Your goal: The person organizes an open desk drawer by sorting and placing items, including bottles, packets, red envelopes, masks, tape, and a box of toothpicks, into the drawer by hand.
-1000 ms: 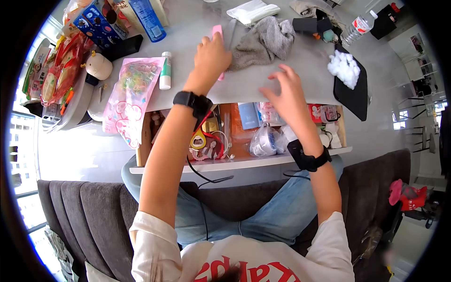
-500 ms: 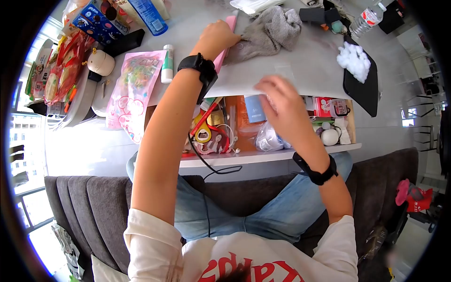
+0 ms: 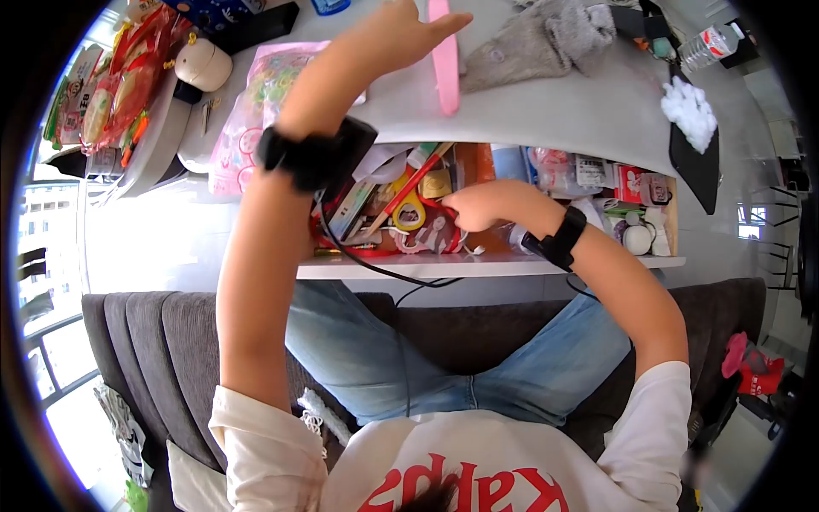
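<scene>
My left hand (image 3: 397,36) is over the tabletop at the top of the view, one finger stretched out to the right and its other fingers partly cut off. Beside it lies a flat pink strip (image 3: 444,68); a grey fluffy cloth (image 3: 533,47) is further right. My right hand (image 3: 485,205) reaches into the open drawer (image 3: 512,268), fingertips drawn together by a red band. What they pinch, if anything, is hidden. Left of these fingertips are yellow-handled scissors (image 3: 410,212), a long red stick (image 3: 409,188) and pens.
White stuffing (image 3: 689,113) lies on a black board (image 3: 695,166) at the right, below a water bottle (image 3: 706,49). A pink pouch (image 3: 247,141) and red snack packets (image 3: 128,81) are on the left. A black cable (image 3: 375,266) hangs over the drawer front.
My right hand has gone from above the drawer down into it, toward the left. My left hand has come off the pink strip. The view has shifted, showing more of the drawer's contents.
</scene>
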Action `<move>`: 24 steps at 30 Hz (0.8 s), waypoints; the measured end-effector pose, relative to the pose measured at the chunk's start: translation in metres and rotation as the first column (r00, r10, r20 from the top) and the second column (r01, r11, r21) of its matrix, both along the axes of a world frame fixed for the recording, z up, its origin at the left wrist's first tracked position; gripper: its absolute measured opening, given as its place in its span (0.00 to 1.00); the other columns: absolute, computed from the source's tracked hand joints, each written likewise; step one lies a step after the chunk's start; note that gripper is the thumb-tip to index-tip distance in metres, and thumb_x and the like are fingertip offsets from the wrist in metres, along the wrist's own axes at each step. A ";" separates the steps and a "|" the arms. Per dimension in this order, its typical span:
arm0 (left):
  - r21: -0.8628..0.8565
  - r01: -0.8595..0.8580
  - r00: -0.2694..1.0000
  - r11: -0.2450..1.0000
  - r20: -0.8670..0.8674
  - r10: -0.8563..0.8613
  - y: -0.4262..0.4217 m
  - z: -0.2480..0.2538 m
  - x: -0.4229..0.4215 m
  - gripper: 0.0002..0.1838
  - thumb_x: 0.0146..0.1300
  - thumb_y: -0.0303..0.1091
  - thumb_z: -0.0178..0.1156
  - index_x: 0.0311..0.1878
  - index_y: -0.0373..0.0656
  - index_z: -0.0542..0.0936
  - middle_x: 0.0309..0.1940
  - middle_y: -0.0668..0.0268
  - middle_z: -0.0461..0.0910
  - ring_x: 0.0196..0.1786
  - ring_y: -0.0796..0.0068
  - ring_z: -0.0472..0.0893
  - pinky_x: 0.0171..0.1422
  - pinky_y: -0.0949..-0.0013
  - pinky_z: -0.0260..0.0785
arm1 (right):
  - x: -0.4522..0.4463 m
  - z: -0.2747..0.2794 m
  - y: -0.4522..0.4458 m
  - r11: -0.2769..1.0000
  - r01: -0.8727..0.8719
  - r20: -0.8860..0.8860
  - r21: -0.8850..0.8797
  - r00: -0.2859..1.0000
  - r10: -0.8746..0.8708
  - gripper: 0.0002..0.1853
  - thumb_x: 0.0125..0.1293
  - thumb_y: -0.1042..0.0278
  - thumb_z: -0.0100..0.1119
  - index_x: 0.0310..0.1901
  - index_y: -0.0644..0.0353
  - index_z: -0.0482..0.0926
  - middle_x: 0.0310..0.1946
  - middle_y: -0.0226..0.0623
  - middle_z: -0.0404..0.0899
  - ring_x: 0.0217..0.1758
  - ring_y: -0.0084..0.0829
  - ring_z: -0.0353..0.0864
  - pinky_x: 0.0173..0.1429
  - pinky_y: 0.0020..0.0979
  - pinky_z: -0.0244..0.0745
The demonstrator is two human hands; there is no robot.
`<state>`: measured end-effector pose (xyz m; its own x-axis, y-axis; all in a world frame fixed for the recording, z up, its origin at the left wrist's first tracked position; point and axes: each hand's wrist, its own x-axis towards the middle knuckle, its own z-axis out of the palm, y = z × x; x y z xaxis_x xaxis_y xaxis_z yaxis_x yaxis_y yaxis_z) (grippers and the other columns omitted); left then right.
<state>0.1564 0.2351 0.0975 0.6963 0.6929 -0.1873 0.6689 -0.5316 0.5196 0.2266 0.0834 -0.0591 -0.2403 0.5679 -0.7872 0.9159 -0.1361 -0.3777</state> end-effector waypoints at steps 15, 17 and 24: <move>-0.402 -0.003 0.870 0.916 0.451 0.201 -0.156 -0.034 -0.205 0.19 0.61 0.26 0.53 0.57 0.36 0.71 0.52 0.60 0.75 0.56 0.71 0.72 0.57 0.71 0.62 | 0.019 -0.005 -0.009 0.832 0.526 -0.264 -0.176 0.790 -0.554 0.20 0.61 0.64 0.54 0.50 0.69 0.75 0.38 0.39 0.79 0.41 0.28 0.76 0.44 0.27 0.70; -0.394 0.073 0.868 0.916 0.478 0.137 -0.159 -0.039 -0.195 0.20 0.59 0.23 0.53 0.56 0.35 0.71 0.50 0.60 0.75 0.55 0.71 0.73 0.56 0.71 0.63 | 0.018 0.002 -0.005 0.787 0.564 -0.281 -0.251 0.736 -0.617 0.18 0.61 0.66 0.55 0.49 0.69 0.76 0.35 0.35 0.80 0.37 0.24 0.76 0.41 0.24 0.70; -0.457 0.169 0.832 0.873 0.541 0.122 -0.155 -0.066 -0.168 0.19 0.60 0.23 0.53 0.56 0.35 0.71 0.48 0.60 0.77 0.52 0.71 0.75 0.55 0.70 0.66 | 0.032 0.001 -0.007 0.633 0.769 -0.407 -0.091 0.552 -0.728 0.09 0.58 0.70 0.59 0.39 0.64 0.78 0.29 0.27 0.77 0.32 0.17 0.73 0.35 0.20 0.69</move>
<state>-0.0117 0.0797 0.0310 0.7955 0.6016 -0.0720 0.1923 -0.1381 0.9716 0.2582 0.0761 -0.0586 0.0489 0.7412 -0.6695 0.2783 -0.6539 -0.7036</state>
